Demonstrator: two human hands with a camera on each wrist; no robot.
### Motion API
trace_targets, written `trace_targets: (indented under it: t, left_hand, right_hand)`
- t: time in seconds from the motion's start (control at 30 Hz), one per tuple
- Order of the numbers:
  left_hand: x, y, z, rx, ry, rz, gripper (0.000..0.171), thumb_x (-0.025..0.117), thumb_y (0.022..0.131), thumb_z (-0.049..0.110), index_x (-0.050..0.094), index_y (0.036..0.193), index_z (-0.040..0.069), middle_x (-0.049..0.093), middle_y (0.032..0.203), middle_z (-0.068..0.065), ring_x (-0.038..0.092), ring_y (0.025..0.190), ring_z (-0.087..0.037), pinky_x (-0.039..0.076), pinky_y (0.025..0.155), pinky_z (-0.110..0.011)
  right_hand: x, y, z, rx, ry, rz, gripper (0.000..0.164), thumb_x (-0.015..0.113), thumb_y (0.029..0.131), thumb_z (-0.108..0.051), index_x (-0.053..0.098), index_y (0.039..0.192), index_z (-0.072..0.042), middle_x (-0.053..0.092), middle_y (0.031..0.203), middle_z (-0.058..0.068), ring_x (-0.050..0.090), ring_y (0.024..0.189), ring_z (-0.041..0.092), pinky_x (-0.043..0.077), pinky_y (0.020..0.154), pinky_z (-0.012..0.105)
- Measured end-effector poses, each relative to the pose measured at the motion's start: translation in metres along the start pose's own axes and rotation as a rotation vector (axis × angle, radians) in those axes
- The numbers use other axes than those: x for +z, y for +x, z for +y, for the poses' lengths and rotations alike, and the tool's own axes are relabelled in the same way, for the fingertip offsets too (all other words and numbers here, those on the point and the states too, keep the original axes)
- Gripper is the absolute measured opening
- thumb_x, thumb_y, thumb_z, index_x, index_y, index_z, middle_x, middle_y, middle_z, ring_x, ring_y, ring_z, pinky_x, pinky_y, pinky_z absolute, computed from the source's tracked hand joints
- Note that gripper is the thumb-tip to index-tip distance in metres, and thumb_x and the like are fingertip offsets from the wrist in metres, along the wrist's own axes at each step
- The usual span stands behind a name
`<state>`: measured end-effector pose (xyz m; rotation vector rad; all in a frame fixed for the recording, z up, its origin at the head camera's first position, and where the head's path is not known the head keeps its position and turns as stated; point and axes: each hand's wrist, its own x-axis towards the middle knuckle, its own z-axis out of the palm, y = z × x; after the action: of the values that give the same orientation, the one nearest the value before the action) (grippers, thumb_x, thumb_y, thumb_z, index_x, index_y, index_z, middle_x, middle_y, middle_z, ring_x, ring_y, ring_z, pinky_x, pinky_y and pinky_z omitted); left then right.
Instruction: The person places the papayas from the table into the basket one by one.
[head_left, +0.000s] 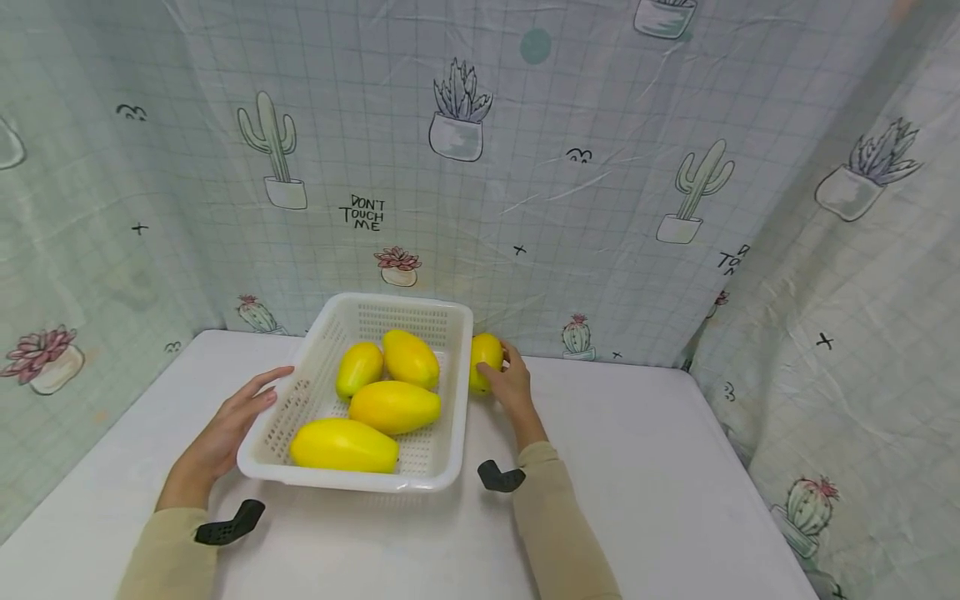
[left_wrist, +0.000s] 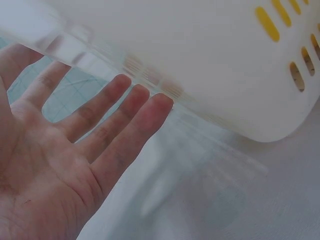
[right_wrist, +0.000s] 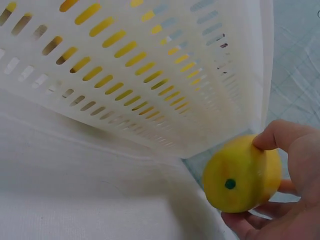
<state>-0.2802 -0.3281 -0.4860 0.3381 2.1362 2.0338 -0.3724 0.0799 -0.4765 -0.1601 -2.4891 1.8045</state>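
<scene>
A white slotted plastic basket (head_left: pixel 300 477) stands on the table with several smooth yellow mango-shaped fruits (head_left: pixel 344 446) inside. At its left side is my left hand (head_left: pixel 225 433), fingers spread and nearly straight. The left wrist view shows those fingertips (left_wrist: pixel 158 107) right at the basket's edge, palm bare. Just outside the far right side, my right hand (head_left: pixel 513 385) grips another yellow mango-shaped fruit (right_wrist: pixel 235 175) between thumb and fingers. That fruit has a small dark green spot on its end. In the head view the basket's rim hides part of its left side.
A white table (head_left: pixel 622 467) extends to both sides of the basket. Close behind its far edge hangs a pale grid-patterned curtain (head_left: pixel 525 192) with cactus drawings, and more of it encloses the left and right sides. Dark wrist-worn pieces (head_left: pixel 501 477) sit by both sleeves.
</scene>
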Motion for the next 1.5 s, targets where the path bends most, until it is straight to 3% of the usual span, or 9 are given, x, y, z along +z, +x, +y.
trace_targets:
  t: [0.3, 0.63, 1.5]
  left_hand:
    - [0.008, -0.004, 0.013, -0.036, 0.024, 0.024, 0.047, 0.032, 0.1, 0.028, 0.019, 0.146, 0.027, 0.037, 0.139, 0.011, 0.056, 0.109, -0.001, 0.053, 0.083, -0.03]
    - [0.003, -0.001, 0.005, -0.023, 0.003, 0.019, 0.048, 0.033, 0.099, 0.029, 0.02, 0.145, 0.027, 0.04, 0.136, 0.014, 0.057, 0.109, -0.003, 0.053, 0.083, -0.031]
    - [0.001, 0.0, 0.002, -0.007, 0.003, 0.0, 0.048, 0.032, 0.099, 0.029, 0.019, 0.146, 0.028, 0.038, 0.138, 0.014, 0.056, 0.11, -0.004, 0.053, 0.083, -0.034]
  right_hand:
    - [-0.006, 0.0, -0.002, -0.001, -0.006, -0.001, 0.068, 0.065, 0.078, -0.033, 0.035, 0.138, -0.026, 0.038, 0.141, 0.005, 0.05, 0.116, 0.026, 0.047, 0.092, 0.043]
    - [-0.014, -0.004, -0.008, -0.005, -0.017, -0.015, 0.068, 0.064, 0.08, -0.035, 0.033, 0.139, -0.026, 0.038, 0.142, 0.005, 0.048, 0.119, 0.027, 0.045, 0.096, 0.043]
    - [-0.025, -0.025, -0.022, -0.027, 0.118, 0.007, 0.068, 0.067, 0.078, -0.032, 0.034, 0.137, -0.029, 0.038, 0.143, 0.0, 0.047, 0.122, 0.025, 0.044, 0.097, 0.044]
